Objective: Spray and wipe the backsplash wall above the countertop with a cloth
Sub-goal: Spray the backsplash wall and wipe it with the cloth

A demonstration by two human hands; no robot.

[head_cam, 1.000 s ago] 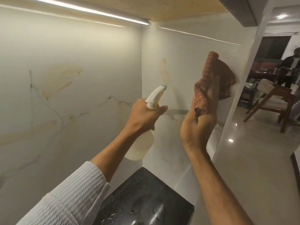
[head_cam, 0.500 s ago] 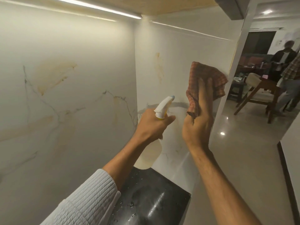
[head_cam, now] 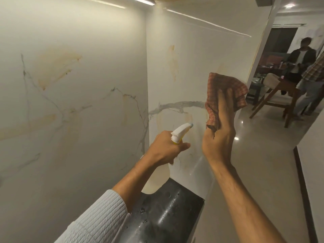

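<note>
My left hand [head_cam: 164, 149] grips a spray bottle [head_cam: 181, 132] by its neck; the white nozzle points at the side panel of the marble backsplash [head_cam: 184, 67], and the pale bottle body hangs below my wrist. My right hand [head_cam: 219, 135] holds a red checked cloth [head_cam: 226, 92] flat against the same panel, near its right edge, fingers spread over the cloth. The wall is white with grey veins and yellowish streaks. The left wall section [head_cam: 73, 85] meets the side panel at a corner.
A black countertop [head_cam: 168, 214] with water drops lies below my arms and ends at the right. Beyond the panel edge is an open room with a wooden chair [head_cam: 280, 100] and two persons [head_cam: 301, 62] standing. A light strip [head_cam: 140, 0] runs overhead.
The cloth and my right hand have slid down the side panel from high up to mid height. My left hand with the bottle has dropped lower and nearer the panel.
</note>
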